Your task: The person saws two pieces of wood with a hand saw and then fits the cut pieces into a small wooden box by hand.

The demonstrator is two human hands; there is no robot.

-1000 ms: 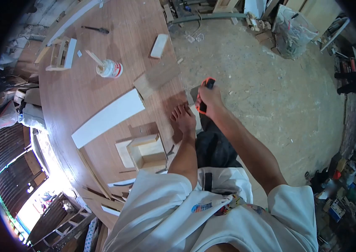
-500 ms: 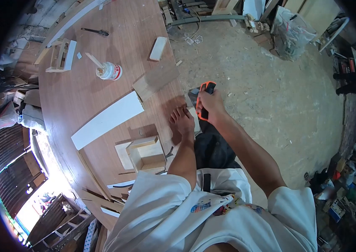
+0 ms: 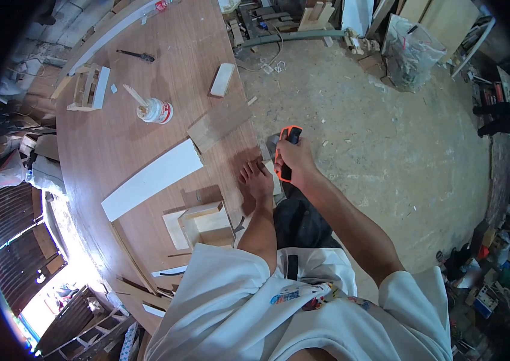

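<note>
My right hand (image 3: 298, 157) is wrapped round the orange and black handle of a handsaw (image 3: 279, 161), just off the table's edge. Only part of the grey blade shows, and its teeth cannot be made out. Beside it, my left hand (image 3: 258, 182) lies palm down at the edge, its fingers spread. A white board piece (image 3: 275, 179) sticks out between the two hands, partly hidden under the left one. Farther in on the table lie a long white board (image 3: 153, 179) and a bare wooden board (image 3: 220, 124).
The brown tabletop (image 3: 189, 66) carries a small open wooden box (image 3: 210, 224), a white jar (image 3: 160, 112) with a stick in it, a brush (image 3: 136, 55), a white block (image 3: 223, 80) and a small wooden frame (image 3: 89, 88). A plastic bag (image 3: 414, 57) stands on the floor.
The saw and my right hand have moved slightly down and left in view. My left hand stays on the table edge. The whole view has shifted a little.
</note>
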